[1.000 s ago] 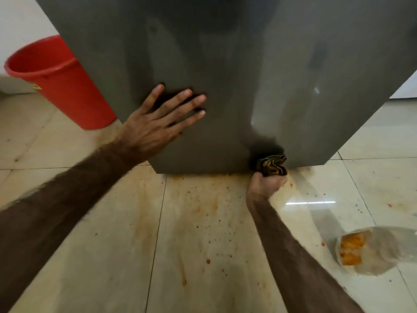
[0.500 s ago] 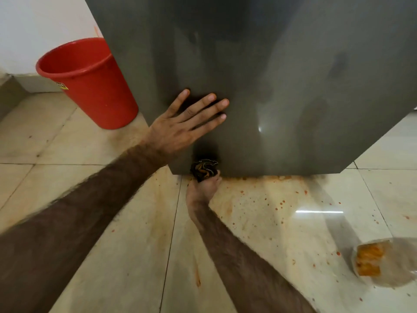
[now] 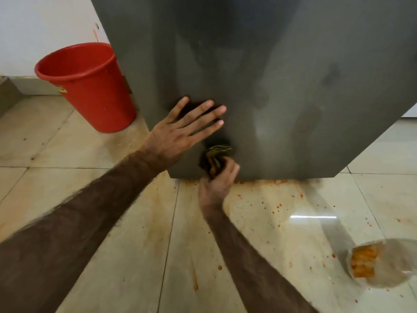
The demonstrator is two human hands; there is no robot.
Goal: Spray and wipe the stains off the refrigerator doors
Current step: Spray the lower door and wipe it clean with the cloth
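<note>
Wiping the refrigerator door's (image 3: 282, 98) bottom edge
Left hand (image 3: 178, 136) braces flat, fingers spread; right hand (image 3: 216, 184) clenches the cloth (image 3: 215, 157) against low stains

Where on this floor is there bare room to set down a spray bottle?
Free: the tiles between the red bucket and the left hand. Crowded: under the refrigerator door, where the right hand wipes with the cloth, and near the bag.

One bucket (image 3: 90, 86) — one cloth (image 3: 215, 158) — two hands.
</note>
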